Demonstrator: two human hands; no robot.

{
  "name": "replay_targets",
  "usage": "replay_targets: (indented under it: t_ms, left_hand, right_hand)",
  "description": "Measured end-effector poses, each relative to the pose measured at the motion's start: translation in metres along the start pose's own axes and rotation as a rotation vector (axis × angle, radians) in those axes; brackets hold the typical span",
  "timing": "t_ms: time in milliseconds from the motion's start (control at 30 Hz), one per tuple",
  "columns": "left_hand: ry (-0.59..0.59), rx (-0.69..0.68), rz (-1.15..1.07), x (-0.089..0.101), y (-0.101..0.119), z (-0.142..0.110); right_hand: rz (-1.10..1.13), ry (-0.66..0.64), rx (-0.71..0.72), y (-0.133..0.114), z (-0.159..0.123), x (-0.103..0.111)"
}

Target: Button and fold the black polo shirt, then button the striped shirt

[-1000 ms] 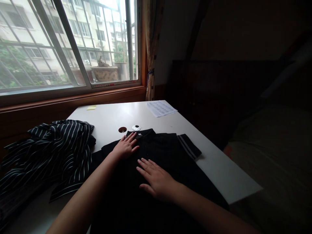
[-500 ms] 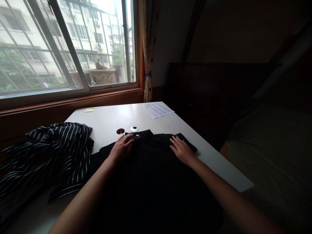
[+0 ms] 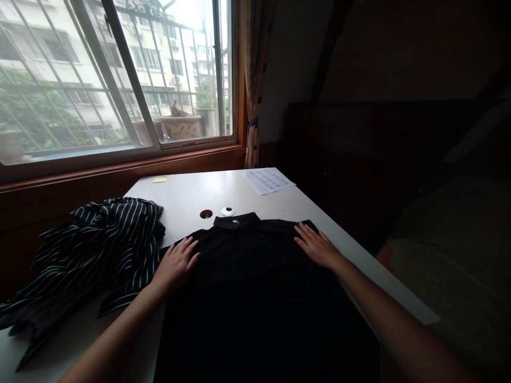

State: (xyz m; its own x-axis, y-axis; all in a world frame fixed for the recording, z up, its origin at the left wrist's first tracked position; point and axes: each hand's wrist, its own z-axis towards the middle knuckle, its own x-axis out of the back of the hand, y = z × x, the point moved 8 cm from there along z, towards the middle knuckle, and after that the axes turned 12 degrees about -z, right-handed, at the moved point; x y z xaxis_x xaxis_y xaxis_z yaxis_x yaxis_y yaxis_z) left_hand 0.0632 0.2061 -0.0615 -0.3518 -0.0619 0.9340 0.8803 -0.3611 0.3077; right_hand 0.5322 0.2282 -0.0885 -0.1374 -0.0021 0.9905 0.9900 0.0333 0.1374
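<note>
- Window (image 3: 138, 90): sliding frame at upper left, with bars and buildings beyond the glass.
- Worktop (image 3: 183, 194): white, smooth, set below the window and bearing the clothes.
- Curtain (image 3: 254, 90): patterned, gathered by a tie at the window's right edge.
- Shirt (image 3: 259, 298): black, spread on the worktop in front of the person; collar toward the far edge, body extending to the near edge of view.
- Striped cloth (image 3: 104, 250): dark with white stripes, heaped at the left of the shirt.
- Pot (image 3: 181, 126): brown, patterned, seen outside through the glass.
- Papers (image 3: 269, 181): printed, lying near the far right corner of the worktop.
- Left hand (image 3: 175, 263): palm down on the shirt's shoulder at the left; fingers spread, gripping nothing.
- Right hand (image 3: 317, 246): palm down on the opposite shoulder; fingers extended and open, sleeve largely hidden beneath.
- Note (image 3: 159, 180): yellow, near the far left edge.
- Disc (image 3: 227, 211): pale, with a dark opening, just beyond the collar.
- Hole (image 3: 206, 214): round, left of the disc.
- Label (image 3: 235, 221): small, light, inside the collar; print illegible.
</note>
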Motion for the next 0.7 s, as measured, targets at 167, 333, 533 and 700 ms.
replay_targets:
  t_ms: [167, 333, 533, 700]
  left_hand:
    - [-0.083, 0.054, 0.015, -0.004, -0.021, 0.005]
    - [-0.051, 0.087, 0.035, -0.001, -0.022, 0.025]
    - [0.128, 0.049, -0.016, 0.010, -0.025, 0.036]
    - [0.274, -0.040, -0.019, 0.032, 0.001, 0.044]
  right_hand:
    - [-0.001, -0.009, -0.023, 0.005, 0.004, -0.003]
    - [0.006, -0.011, -0.036, 0.007, 0.007, -0.004]
    - [0.012, -0.026, -0.073, 0.008, 0.011, -0.001]
    - [-0.055, 0.041, -0.089, -0.011, 0.014, 0.019]
